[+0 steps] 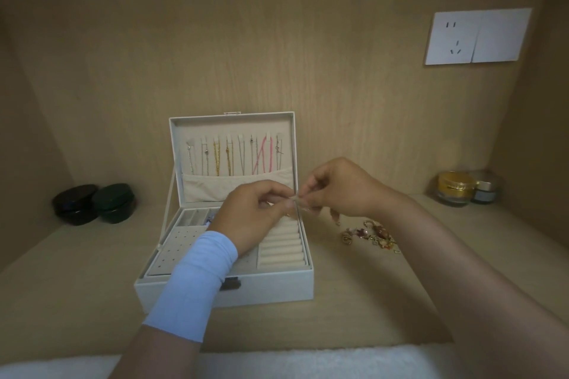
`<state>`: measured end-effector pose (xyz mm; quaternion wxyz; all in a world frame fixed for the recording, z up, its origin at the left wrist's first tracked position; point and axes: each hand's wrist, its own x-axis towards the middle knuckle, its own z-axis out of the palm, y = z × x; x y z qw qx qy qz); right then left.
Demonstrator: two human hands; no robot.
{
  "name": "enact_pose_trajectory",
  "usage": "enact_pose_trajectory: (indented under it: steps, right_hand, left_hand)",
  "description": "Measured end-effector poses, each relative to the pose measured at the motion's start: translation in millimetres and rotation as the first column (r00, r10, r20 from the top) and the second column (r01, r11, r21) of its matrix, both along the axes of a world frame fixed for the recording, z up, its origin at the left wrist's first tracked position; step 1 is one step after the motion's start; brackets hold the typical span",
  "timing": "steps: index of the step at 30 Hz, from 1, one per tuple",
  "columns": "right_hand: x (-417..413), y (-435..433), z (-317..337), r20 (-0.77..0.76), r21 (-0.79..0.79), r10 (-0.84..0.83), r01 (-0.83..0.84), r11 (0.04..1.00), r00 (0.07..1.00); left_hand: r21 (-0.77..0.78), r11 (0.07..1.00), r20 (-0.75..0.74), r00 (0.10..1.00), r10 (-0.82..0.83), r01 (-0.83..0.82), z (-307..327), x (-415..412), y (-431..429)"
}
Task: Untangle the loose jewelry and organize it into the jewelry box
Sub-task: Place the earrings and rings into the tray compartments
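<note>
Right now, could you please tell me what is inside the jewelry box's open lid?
Several necklaces hang in a row inside the lid: silver, gold and one pink cord. Their lower ends vanish into a fabric pocket, and the left hand covers its lower right.

Home vanity: jewelry box (271,286), cream jars (455,191)

A pale blue sleeve (197,280) covers the forearm behind the left grip (255,215).

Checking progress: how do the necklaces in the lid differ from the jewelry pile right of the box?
The necklaces hang separately, upright, in the lid; the pile lies heaped on the shelf. The necklaces are long chains; the pile looks like small chunky pieces. Both include gold-tone items.
</note>
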<state>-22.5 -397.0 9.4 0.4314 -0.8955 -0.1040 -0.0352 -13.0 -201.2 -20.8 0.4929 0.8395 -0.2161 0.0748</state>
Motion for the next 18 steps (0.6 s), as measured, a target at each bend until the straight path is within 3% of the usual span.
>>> enact_pose_trajectory:
  steps: [5, 9, 13, 18]
  right_hand:
    - [-4, 25, -3, 0.057, 0.248, 0.089, -0.1, 0.964, 0.994]
    - [-7, 32, -5, -0.019, 0.383, 0.096, -0.081, 0.92, 0.995]
    - [-7, 28, -7, -0.027, 0.23, 0.045, -0.038, 0.972, 0.999]
    - [-3, 25, -14, 0.011, 0.015, 0.075, -0.075, 0.997, 0.997]
  left_hand:
    - [-0.181, 0.983, -0.127, 0.992, 0.0, -0.023, 12, -4, 16]
    - [-0.19, 0.981, -0.131, 0.991, 0.019, -0.044, 13, -4, 23]
    - [-0.127, 0.99, -0.127, 0.991, 0.037, -0.053, 7, 1, 23]
    - [0.152, 0.987, -0.042, 0.998, 0.052, -0.045, -2, 7, 21]
